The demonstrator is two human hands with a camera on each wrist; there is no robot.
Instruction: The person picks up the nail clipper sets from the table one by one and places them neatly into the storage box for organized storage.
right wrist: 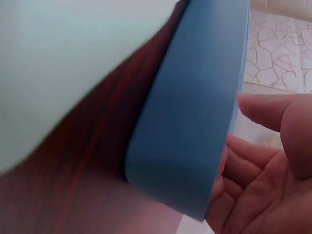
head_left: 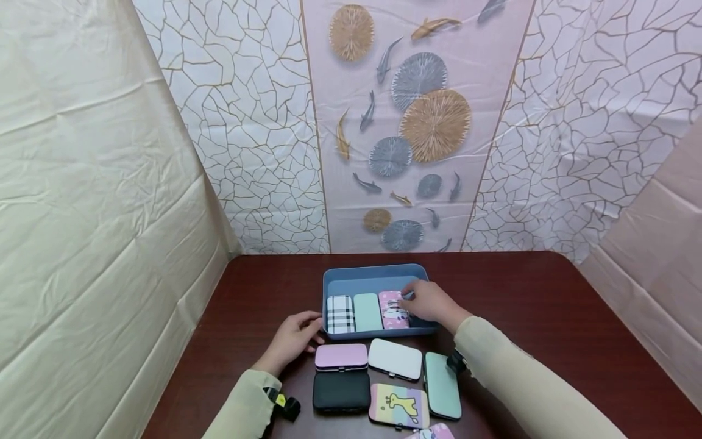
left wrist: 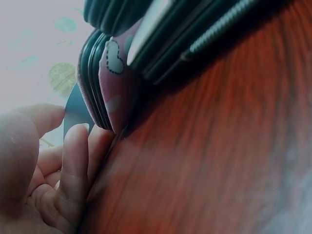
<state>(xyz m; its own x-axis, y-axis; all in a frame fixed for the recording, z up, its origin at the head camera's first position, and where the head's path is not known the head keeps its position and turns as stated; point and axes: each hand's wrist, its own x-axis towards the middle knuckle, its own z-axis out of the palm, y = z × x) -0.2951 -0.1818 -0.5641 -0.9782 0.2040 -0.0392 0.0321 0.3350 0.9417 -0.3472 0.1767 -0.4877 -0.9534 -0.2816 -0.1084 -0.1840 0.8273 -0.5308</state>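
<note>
Dark red wood forms my surface [head_left: 263, 280], its back edge meeting the cloth [head_left: 274, 122]; room to move is widest left and right of the blue tray [head_left: 373, 269]. Its rim rises all round, with floor showing behind its contents. My right hand [head_left: 433, 302] reaches over its right end, fingers at the pink case [head_left: 392, 317]; I cannot tell whether that grip is clamped. My left hand [head_left: 292, 338] sits by the front left corner, thumb and fingers apart. Pink lies rightmost in the row, beside the mint case [head_left: 367, 312], then the plaid case [head_left: 340, 316]. Just before the front wall, the lilac case [head_left: 341, 355] and white case [head_left: 395, 358] leave little room.
</note>
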